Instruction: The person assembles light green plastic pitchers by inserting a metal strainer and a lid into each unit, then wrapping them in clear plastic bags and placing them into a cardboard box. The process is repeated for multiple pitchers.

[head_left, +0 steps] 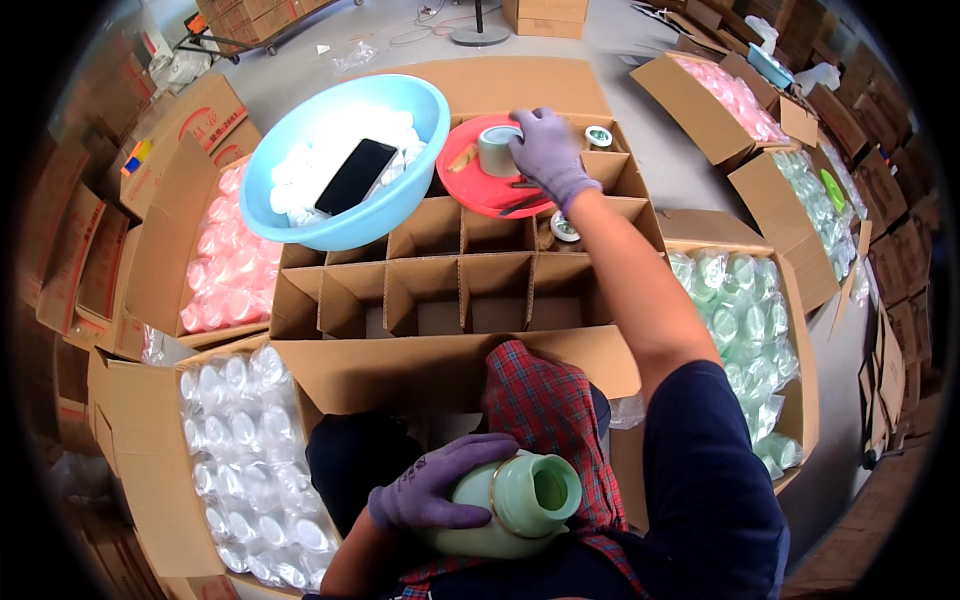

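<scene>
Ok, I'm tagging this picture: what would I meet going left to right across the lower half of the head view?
Box of whitish wrapped containers, left hand, green bottle, dark sleeve, box of green wrapped containers.

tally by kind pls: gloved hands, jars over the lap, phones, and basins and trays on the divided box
Gloved hands: 2 (left hand, right hand)
Green jar: 1
Black phone: 1
Light blue basin: 1
Red tray: 1
Total: 6

Near compartments free above; blue basin, red tray block beyond.
</scene>
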A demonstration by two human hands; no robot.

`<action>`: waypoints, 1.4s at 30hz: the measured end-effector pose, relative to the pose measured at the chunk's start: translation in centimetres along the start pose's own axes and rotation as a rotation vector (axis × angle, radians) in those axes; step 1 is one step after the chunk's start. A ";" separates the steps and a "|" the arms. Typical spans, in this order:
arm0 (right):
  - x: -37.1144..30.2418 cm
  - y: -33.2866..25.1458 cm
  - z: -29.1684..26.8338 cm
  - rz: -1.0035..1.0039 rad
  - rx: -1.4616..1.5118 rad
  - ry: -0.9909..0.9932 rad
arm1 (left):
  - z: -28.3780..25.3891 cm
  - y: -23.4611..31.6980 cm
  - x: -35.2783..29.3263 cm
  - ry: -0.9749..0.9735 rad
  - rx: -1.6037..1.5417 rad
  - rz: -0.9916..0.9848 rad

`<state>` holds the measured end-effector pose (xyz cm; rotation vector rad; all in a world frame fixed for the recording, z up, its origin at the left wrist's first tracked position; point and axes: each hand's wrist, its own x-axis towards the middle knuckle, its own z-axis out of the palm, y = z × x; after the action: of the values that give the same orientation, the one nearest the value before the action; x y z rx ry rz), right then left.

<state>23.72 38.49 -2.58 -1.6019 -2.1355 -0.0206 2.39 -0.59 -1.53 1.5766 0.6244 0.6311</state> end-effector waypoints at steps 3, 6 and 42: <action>-2.1 0.6 -2.4 -0.233 -0.054 -0.568 | -0.1 -0.8 -0.4 0.030 -0.073 0.030; -3.8 1.0 -3.4 -0.276 -0.026 -0.670 | -0.6 -0.3 0.5 -0.017 -0.023 0.053; -41.7 -2.7 -24.8 -0.453 0.713 -0.818 | 7.5 6.7 2.2 -0.286 0.426 -0.242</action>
<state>38.79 -7.15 4.65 -0.7239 -2.5720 1.2811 9.47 -4.86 4.60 1.9030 0.7491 0.0861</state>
